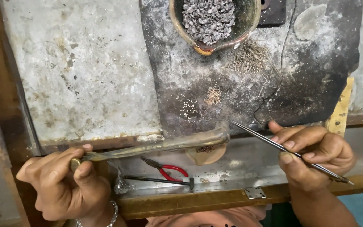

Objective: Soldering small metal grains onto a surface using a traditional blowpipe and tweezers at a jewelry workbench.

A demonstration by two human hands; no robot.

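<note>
Colours here are mostly grime tones. The slab [248,84] is charcoal black dusted with pale grey ash, and the metal sheet [85,71] beside it is dull whitish grey with dark speckles. The bowl [179,23] is tan-brown clay, dark inside, filled with grey-silver beads [209,17]. The pipe [160,146] in the left hand [64,185] is tarnished brassy yellow. The tweezers [290,152] in the right hand [316,157] are dark steel grey. The pliers [169,170] have bright red handles. The ruler [340,111] is yellowish wood, and the bench edge [215,197] is brown.
</note>
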